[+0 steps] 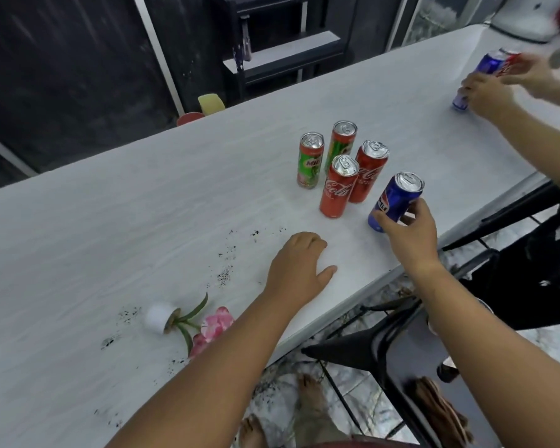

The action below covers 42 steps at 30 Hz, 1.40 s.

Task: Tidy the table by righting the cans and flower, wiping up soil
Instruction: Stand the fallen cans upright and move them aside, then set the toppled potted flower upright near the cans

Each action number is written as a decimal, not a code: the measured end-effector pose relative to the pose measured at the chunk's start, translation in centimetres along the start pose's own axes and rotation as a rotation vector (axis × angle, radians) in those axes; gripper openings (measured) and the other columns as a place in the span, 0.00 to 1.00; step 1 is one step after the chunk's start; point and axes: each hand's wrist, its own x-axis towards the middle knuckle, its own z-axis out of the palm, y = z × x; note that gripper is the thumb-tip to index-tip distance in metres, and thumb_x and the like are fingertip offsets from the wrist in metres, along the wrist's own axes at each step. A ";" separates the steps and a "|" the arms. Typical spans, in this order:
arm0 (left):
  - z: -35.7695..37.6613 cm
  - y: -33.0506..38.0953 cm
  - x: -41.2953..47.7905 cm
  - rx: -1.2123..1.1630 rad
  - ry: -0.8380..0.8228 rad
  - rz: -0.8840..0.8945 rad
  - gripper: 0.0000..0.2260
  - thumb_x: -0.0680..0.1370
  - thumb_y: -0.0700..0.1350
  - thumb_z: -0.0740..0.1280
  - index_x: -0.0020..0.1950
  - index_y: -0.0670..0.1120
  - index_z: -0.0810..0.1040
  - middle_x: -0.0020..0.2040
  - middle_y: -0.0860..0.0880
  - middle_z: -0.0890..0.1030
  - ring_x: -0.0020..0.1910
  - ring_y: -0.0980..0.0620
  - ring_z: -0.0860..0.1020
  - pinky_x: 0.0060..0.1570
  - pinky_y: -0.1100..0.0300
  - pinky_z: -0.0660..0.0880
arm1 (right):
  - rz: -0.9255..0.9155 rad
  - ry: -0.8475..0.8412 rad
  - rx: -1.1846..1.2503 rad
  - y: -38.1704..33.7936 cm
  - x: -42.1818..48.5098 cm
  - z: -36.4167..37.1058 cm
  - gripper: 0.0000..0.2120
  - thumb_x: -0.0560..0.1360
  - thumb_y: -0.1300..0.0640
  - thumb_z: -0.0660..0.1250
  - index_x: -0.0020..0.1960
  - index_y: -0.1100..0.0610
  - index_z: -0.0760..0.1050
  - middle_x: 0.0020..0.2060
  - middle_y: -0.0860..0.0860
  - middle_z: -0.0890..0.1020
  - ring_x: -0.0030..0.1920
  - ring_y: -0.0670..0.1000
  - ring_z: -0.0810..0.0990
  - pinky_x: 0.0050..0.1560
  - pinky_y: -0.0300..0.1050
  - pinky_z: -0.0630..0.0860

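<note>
My right hand (408,236) grips a blue Pepsi can (393,200) that stands upright near the table's front edge. My left hand (299,265) rests palm down on the white table (143,205), holding nothing, fingers loosely curled. Behind the blue can stand two red Coca-Cola cans (337,192) (367,171) and two green Milo cans (309,160) (340,143), all upright. A small white pot (158,317) with a pink flower (214,328) lies tipped on its side at the lower left. Dark soil specks (223,276) are scattered between the pot and the cans.
At the far right another person's two hands (492,92) hold a blue can (479,76) and a red can (506,64). A black chair (401,344) stands below the table's front edge. Dark shelving (282,43) and a yellow and red object (207,106) lie beyond the far edge.
</note>
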 end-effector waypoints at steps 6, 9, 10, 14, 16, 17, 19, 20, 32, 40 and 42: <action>0.2 0.1 -0.4 -0.038 0.019 -0.015 0.26 0.83 0.57 0.72 0.77 0.46 0.78 0.77 0.48 0.76 0.79 0.48 0.70 0.75 0.53 0.72 | 0.003 -0.017 -0.035 0.5 -0.5 -0.1 0.32 0.68 0.41 0.79 0.70 0.42 0.74 0.64 0.40 0.82 0.59 0.42 0.83 0.54 0.43 0.79; 0.1 0.1 -0.4 -0.033 0.014 -0.019 0.26 0.83 0.57 0.72 0.78 0.46 0.78 0.78 0.48 0.75 0.79 0.48 0.69 0.77 0.54 0.70 | 0.024 -0.021 -0.043 0.9 -0.3 -0.1 0.33 0.70 0.44 0.81 0.71 0.44 0.74 0.64 0.42 0.83 0.60 0.43 0.83 0.60 0.49 0.80; 0.1 0.2 -0.4 -0.031 0.011 -0.017 0.26 0.83 0.57 0.72 0.78 0.46 0.78 0.78 0.48 0.75 0.79 0.48 0.69 0.77 0.54 0.70 | 0.042 -0.023 -0.039 1.1 -0.4 -0.1 0.34 0.70 0.46 0.82 0.72 0.46 0.72 0.66 0.44 0.82 0.62 0.45 0.83 0.63 0.50 0.80; -0.7 0.3 -0.6 -0.055 0.009 -0.050 0.27 0.83 0.59 0.72 0.78 0.47 0.77 0.75 0.49 0.76 0.76 0.50 0.71 0.70 0.52 0.76 | 0.131 -0.009 -0.021 2.1 -2.2 -0.2 0.45 0.74 0.54 0.83 0.83 0.51 0.62 0.73 0.50 0.74 0.70 0.48 0.73 0.72 0.50 0.73; -1.5 0.0 -1.1 -0.072 0.039 -0.079 0.26 0.83 0.60 0.71 0.77 0.48 0.77 0.73 0.51 0.77 0.73 0.51 0.73 0.66 0.53 0.78 | 0.122 0.011 -0.073 2.5 -3.9 0.0 0.42 0.75 0.54 0.81 0.82 0.50 0.62 0.74 0.50 0.74 0.70 0.48 0.72 0.73 0.51 0.73; -1.9 -0.2 -1.5 -0.071 0.056 -0.086 0.26 0.83 0.60 0.71 0.77 0.48 0.77 0.72 0.51 0.77 0.72 0.51 0.74 0.64 0.53 0.78 | 0.098 0.011 -0.093 2.7 -4.9 0.2 0.39 0.76 0.53 0.81 0.81 0.49 0.64 0.73 0.49 0.74 0.70 0.47 0.73 0.73 0.51 0.73; -3.0 -0.9 -2.3 -0.049 0.090 -0.093 0.24 0.84 0.59 0.71 0.76 0.48 0.78 0.72 0.52 0.78 0.73 0.51 0.74 0.64 0.53 0.78 | 0.031 -0.025 -0.131 2.9 -6.8 1.0 0.32 0.77 0.51 0.79 0.76 0.45 0.68 0.70 0.44 0.75 0.70 0.46 0.73 0.70 0.48 0.72; -3.7 -1.4 -2.7 -0.036 0.107 -0.102 0.24 0.84 0.59 0.71 0.76 0.48 0.78 0.72 0.52 0.78 0.73 0.51 0.74 0.65 0.53 0.78 | -0.005 -0.058 -0.153 2.8 -7.6 1.5 0.29 0.77 0.50 0.78 0.74 0.44 0.70 0.69 0.43 0.76 0.70 0.45 0.74 0.70 0.47 0.72; -13.4 -11.2 -9.4 0.005 0.332 -0.368 0.21 0.84 0.61 0.69 0.73 0.53 0.80 0.72 0.56 0.78 0.73 0.54 0.74 0.62 0.59 0.72 | -0.227 -0.467 -0.200 -3.3 -12.0 9.8 0.12 0.81 0.49 0.74 0.64 0.42 0.79 0.63 0.37 0.81 0.64 0.36 0.77 0.57 0.18 0.65; -17.0 -20.3 -20.2 0.042 0.453 -0.672 0.17 0.85 0.59 0.67 0.72 0.54 0.80 0.72 0.55 0.79 0.72 0.51 0.76 0.60 0.54 0.75 | -0.350 -0.757 -0.100 -7.8 -16.1 16.1 0.10 0.80 0.49 0.76 0.60 0.40 0.84 0.59 0.32 0.83 0.64 0.33 0.78 0.60 0.22 0.68; -16.8 -22.2 -23.1 0.045 0.478 -0.740 0.16 0.85 0.57 0.68 0.71 0.54 0.80 0.71 0.55 0.79 0.72 0.51 0.75 0.60 0.54 0.74 | -0.391 -0.880 -0.109 -9.1 -16.7 17.4 0.10 0.80 0.50 0.76 0.61 0.40 0.84 0.59 0.32 0.83 0.64 0.35 0.79 0.62 0.24 0.69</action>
